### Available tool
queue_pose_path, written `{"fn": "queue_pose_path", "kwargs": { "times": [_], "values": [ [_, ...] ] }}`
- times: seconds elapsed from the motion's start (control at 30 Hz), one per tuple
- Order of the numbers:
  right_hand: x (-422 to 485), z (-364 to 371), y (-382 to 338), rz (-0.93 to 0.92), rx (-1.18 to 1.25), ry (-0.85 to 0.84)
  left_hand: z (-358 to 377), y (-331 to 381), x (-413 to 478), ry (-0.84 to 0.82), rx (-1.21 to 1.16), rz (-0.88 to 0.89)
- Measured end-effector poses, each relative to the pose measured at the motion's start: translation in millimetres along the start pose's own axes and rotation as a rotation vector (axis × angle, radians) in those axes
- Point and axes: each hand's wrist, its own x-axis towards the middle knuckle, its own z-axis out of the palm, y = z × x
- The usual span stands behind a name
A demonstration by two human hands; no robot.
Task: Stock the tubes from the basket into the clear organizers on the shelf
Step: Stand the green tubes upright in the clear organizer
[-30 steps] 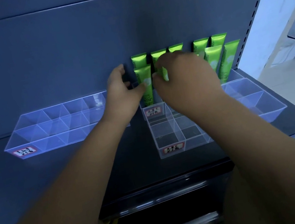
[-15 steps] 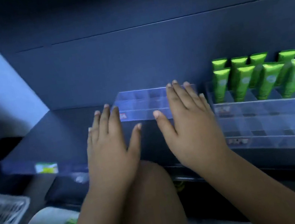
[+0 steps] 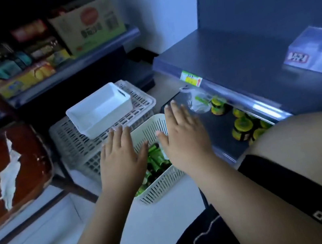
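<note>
Both hands hover palm-down over a white slatted basket (image 3: 160,188) that stands on the pale floor, just beside the left end of a dark lower shelf (image 3: 219,133). The left hand (image 3: 121,158) is spread flat, fingers straight and slightly apart, over the basket's left side. The right hand (image 3: 184,137) is spread the same way over its right side, fingertips reaching past the far rim. Neither hand holds anything; whether they touch the basket cannot be told. Between the two hands, green tubes (image 3: 155,161) lie piled inside the basket.

Behind the basket sits a larger lattice crate (image 3: 70,145) with a white tray (image 3: 98,111) resting on top of it. On the lower shelf are yellow-lidded jars (image 3: 242,127) and a crumpled clear plastic bag (image 3: 196,101). The upper shelf (image 3: 230,57) carries a clear organizer (image 3: 321,52) at its right edge, with a red-and-white label on the front. A brown chair seat with torn covering (image 3: 8,168) fills the left, and a cardboard box (image 3: 88,23) stands on a far shelf.
</note>
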Motion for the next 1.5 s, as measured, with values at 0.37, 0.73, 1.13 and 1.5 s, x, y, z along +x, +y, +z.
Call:
{"fn": "queue_pose_path", "kwargs": {
  "times": [0.37,0.73,1.13,1.5],
  "values": [
    [12,116,17,0.014,-0.010,-0.482,91,-50,9,-0.266,-0.134,-0.139],
    [101,192,49,0.301,0.001,-0.460,190,-83,62,-0.507,-0.179,-0.294],
    [163,290,64,0.685,0.139,-0.579,277,-118,126,-0.629,0.119,-0.483],
    [154,309,82,0.777,0.040,-0.586,266,-101,128,-0.432,-0.201,-0.732]
  ]
}}
